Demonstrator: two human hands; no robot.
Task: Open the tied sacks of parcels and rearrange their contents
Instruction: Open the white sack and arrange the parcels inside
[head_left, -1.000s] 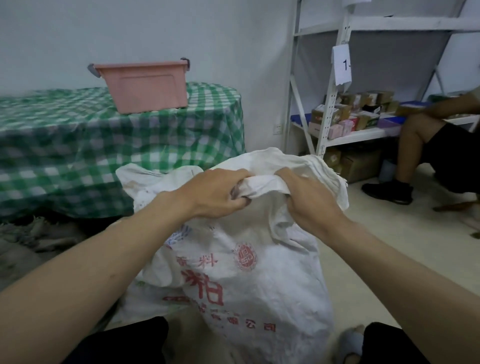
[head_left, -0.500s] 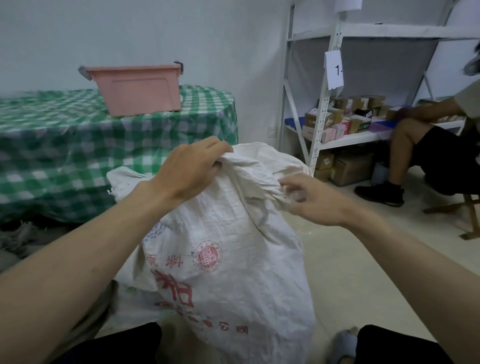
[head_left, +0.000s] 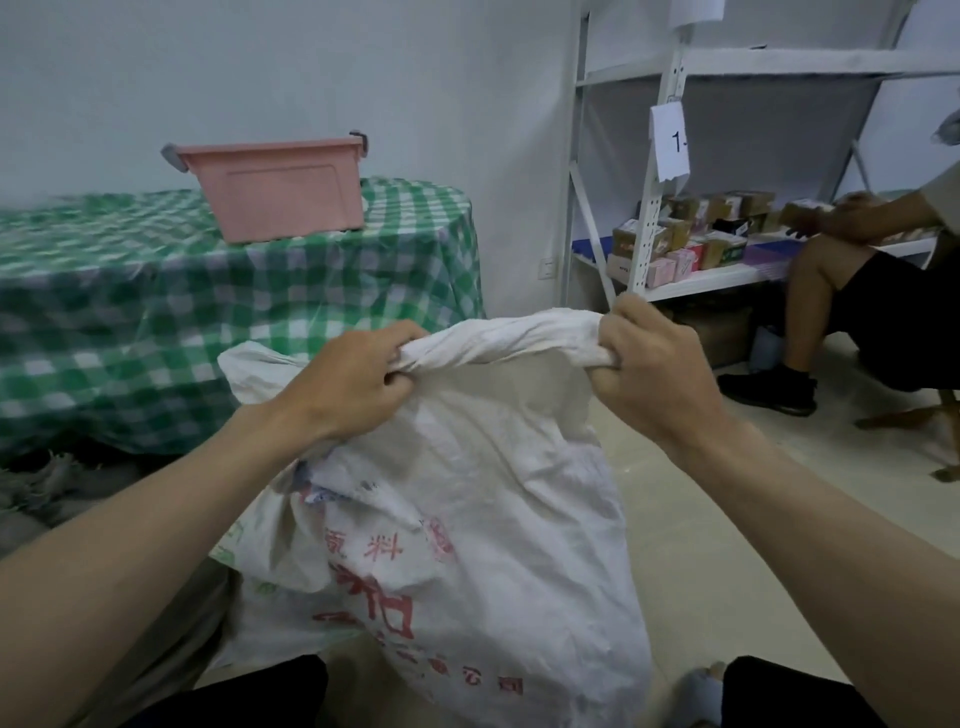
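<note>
Head view: both forearms reach in from 7 and 5 o'clock. Left hand (head_left: 353, 379) fingers curl around the bunched neck of the white sack (head_left: 467, 519); right hand (head_left: 654, 374) fists the same twisted roll at 1 o'clock from it. Sack stands centre frame, between the knees. Pink bin (head_left: 280, 189) on checked tabletop (head_left: 130, 291) at 10 o'clock.

dim flat indoor light, bluish cast, soft shadows only; wide-angle bends shelf rack (head_left: 655, 171) uprights at right edge; slight motion blur overall, checked tablecloth (head_left: 156, 291) smeared, no glare
</note>
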